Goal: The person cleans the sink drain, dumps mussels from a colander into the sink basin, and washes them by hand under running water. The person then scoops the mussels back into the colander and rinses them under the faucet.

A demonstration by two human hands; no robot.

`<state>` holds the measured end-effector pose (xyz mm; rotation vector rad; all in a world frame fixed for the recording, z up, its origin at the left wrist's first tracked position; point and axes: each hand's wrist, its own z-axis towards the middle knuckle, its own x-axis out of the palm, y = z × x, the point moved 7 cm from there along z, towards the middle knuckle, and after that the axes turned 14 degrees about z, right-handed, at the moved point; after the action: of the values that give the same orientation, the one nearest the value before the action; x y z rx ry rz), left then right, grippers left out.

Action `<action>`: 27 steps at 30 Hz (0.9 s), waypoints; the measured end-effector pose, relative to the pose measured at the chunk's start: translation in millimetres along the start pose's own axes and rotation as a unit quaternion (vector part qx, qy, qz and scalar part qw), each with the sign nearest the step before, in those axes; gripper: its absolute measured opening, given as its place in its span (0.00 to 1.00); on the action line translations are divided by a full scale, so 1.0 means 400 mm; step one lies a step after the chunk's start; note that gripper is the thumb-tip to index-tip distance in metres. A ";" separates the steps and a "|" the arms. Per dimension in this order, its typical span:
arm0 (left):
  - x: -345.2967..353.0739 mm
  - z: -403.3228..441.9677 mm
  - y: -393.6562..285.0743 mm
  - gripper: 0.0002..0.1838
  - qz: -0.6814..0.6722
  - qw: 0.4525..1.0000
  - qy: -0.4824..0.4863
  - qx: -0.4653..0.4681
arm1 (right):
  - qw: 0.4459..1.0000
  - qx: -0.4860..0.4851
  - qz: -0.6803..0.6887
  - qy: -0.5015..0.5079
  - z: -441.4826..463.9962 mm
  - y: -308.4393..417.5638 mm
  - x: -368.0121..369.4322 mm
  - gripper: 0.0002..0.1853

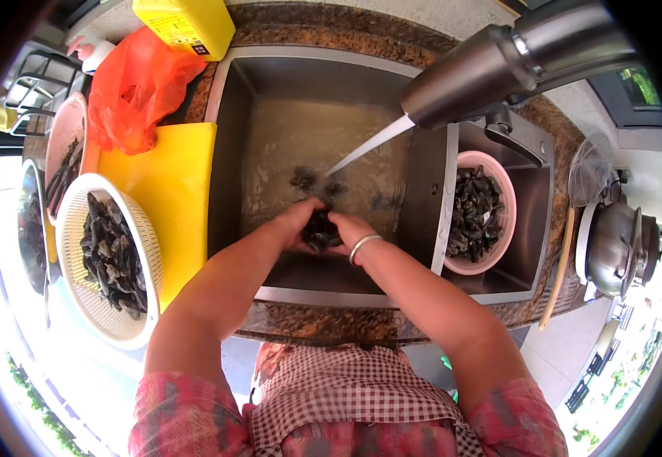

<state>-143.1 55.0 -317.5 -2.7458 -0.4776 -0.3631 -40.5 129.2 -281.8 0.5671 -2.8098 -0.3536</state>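
Both hands are together over the large sink basin [228, 190], near its front side. My left hand [299, 221] and my right hand [348, 234], with a bracelet at the wrist, are closed around a clump of dark shells [320, 231] between them. Murky water [285, 137] lies in the basin, with a few dark shells [303, 178] showing in it just beyond my hands. A stream of water runs from the faucet [460, 76] into the basin beyond the hands.
The small right basin holds a pink basket [510, 217] of dark shells. At left are a white basket [152, 255] of shells, a yellow board [186, 175], a red plastic bag [137, 91], a yellow container [194, 23] and a pink basin [60, 129]. A pot [612, 247] stands right.
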 end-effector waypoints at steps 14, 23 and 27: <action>0.165 -0.299 -0.160 0.24 -0.322 0.897 0.172 0.250 | 0.911 -0.400 0.061 0.079 -0.571 0.195 0.016 0.23; 0.075 -0.727 -0.152 0.25 -0.389 0.785 0.127 0.465 | 0.889 -0.454 -0.011 -0.050 -0.548 0.121 -0.307 0.13; -0.138 -1.006 -0.057 0.28 -0.264 0.734 -0.204 0.592 | 0.800 -0.573 -0.085 -0.157 -0.590 0.117 -0.479 0.09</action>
<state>-278.3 -85.3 39.5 -1.3579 -1.1172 0.3635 183.1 205.1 -84.8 0.4452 -2.1463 -2.1047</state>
